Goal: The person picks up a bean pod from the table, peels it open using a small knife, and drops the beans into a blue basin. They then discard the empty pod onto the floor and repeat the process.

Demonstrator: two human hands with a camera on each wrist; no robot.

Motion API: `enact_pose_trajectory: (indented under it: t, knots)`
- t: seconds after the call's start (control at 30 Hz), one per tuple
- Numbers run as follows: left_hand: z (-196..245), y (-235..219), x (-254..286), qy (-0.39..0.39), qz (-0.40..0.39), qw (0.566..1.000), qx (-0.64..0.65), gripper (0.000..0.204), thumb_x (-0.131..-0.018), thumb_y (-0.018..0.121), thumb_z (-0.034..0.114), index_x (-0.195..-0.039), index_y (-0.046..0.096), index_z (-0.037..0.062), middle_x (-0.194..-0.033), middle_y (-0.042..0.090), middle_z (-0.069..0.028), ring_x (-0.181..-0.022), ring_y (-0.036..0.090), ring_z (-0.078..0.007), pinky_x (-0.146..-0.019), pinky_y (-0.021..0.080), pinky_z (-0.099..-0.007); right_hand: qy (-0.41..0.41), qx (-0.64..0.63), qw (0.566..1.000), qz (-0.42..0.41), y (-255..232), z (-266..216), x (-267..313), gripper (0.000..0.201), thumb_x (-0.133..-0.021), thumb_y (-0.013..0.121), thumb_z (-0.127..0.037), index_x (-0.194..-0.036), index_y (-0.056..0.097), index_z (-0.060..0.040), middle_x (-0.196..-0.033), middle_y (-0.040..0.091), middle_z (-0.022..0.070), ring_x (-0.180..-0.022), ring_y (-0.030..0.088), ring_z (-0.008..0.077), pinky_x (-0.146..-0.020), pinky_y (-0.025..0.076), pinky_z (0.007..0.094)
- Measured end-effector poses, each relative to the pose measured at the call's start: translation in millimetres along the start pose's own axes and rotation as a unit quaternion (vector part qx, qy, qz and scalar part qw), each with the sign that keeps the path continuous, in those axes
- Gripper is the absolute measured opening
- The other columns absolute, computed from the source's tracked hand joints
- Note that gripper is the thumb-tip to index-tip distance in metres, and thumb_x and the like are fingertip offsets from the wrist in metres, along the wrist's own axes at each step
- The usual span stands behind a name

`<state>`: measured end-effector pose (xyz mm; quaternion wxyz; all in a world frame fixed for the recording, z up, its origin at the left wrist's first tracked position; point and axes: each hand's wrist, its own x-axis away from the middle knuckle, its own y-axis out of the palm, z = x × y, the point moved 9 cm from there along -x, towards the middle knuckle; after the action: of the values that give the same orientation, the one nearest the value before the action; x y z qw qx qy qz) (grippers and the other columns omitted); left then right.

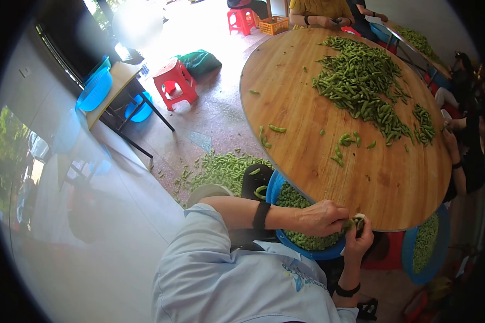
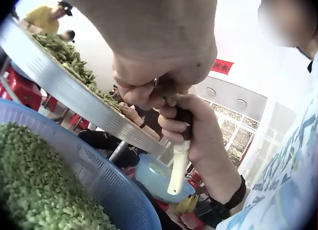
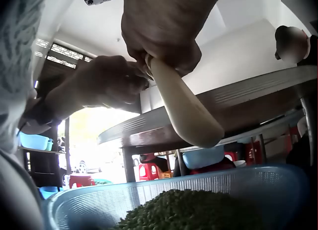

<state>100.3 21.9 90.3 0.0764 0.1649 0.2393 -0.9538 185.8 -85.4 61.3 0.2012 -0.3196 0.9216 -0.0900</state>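
Over the blue basket [image 1: 272, 189], the two hands meet at the round table's near edge. The left hand [image 1: 320, 218] pinches a small green pod [image 1: 347, 223] in its fingertips. Curled fingers of the right hand [image 1: 358, 242] grip a tool by its pale handle [image 2: 179, 170], which points down in the left wrist view. That same handle [image 3: 184, 108] hangs below the right hand [image 3: 161, 36] in the right wrist view, with the left hand [image 3: 107, 81] touching fingers beside it. The tool's tip is hidden between the hands. Shelled green beans [image 2: 42, 183] fill the basket.
A big pile of pods [image 1: 361, 78] lies on the round wooden table [image 1: 285, 107], with loose pods nearer. Empty-looking husks [image 1: 223, 169] cover the floor at left. Another blue basket [image 1: 439, 242] stands right. A red stool [image 1: 175, 83] and other people are farther off.
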Motion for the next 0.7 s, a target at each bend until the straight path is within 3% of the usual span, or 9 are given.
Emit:
enact_pose_trajectory:
  t: [0.07, 0.3, 0.37, 0.47, 0.63, 0.7]
  knots:
    - [-5, -1, 0, -0.022, 0.010, 1.000, 0.018, 0.013, -0.079, 0.054, 0.005, -0.088, 0.055, -0.0037, -0.079, 0.054, -0.0197, -0.071, 0.057, -0.0392, -0.060, 0.046, -0.0439, -0.050, -0.004, 0.997, -0.051, 10, -13, 4, 0.016, -0.086, 0.060, -0.004, -0.100, 0.056, 0.0032, -0.076, 0.057, 0.0016, -0.067, 0.051, 0.0073, -0.063, 0.044, 0.0218]
    - [-10, 4, -1, -0.048, 0.044, 0.997, 0.038, 0.019, -0.074, 0.054, 0.003, -0.091, 0.057, -0.0041, -0.081, 0.055, -0.0197, -0.078, 0.057, -0.0402, -0.066, 0.046, -0.0443, -0.079, 0.054, 0.995, -0.004, 7, -19, 14, 0.018, -0.084, 0.063, -0.005, -0.099, 0.055, 0.0031, -0.077, 0.060, 0.0073, -0.065, 0.056, 0.0125, -0.062, 0.046, 0.0253]
    - [-11, 8, 0, -0.050, 0.043, 0.997, 0.025, 0.019, -0.073, 0.053, 0.001, -0.091, 0.057, -0.0037, -0.081, 0.055, -0.0197, -0.079, 0.057, -0.0404, -0.066, 0.046, -0.0444, -0.174, 0.118, 0.978, -0.013, 14, -32, 17, 0.022, -0.079, 0.065, 0.001, -0.097, 0.053, 0.0038, -0.073, 0.057, 0.0145, -0.060, 0.058, 0.0248, -0.056, 0.047, 0.0315]
    - [-17, 13, 0, -0.050, 0.061, 0.997, 0.008, 0.021, -0.070, 0.052, -0.002, -0.091, 0.057, -0.0030, -0.080, 0.055, -0.0199, -0.079, 0.057, -0.0407, -0.066, 0.046, -0.0448, -0.230, 0.151, 0.961, -0.021, 19, -43, 20, 0.024, -0.076, 0.064, 0.004, -0.096, 0.052, 0.0038, -0.071, 0.055, 0.0153, -0.058, 0.057, 0.0289, -0.053, 0.046, 0.0330]
    - [-22, 23, 6, -0.063, 0.028, 0.997, 0.028, 0.026, -0.068, 0.050, -0.006, -0.092, 0.058, -0.0021, -0.083, 0.056, -0.0196, -0.084, 0.057, -0.0407, -0.067, 0.047, -0.0440, -0.167, 0.149, 0.974, -0.042, 9, -37, 20, 0.022, -0.074, 0.065, 0.005, -0.093, 0.053, 0.0020, -0.068, 0.054, 0.0133, -0.056, 0.057, 0.0275, -0.052, 0.046, 0.0326]
    - [-24, 33, 12, -0.079, -0.040, 0.996, -0.008, 0.027, -0.068, 0.055, -0.002, -0.095, 0.059, 0.0000, -0.093, 0.061, -0.0197, -0.092, 0.059, -0.0370, -0.070, 0.047, -0.0435, -0.122, 0.145, 0.980, -0.056, 4, -29, 22, 0.021, -0.075, 0.066, 0.004, -0.092, 0.054, 0.0014, -0.067, 0.054, 0.0126, -0.055, 0.057, 0.0268, -0.052, 0.046, 0.0324]
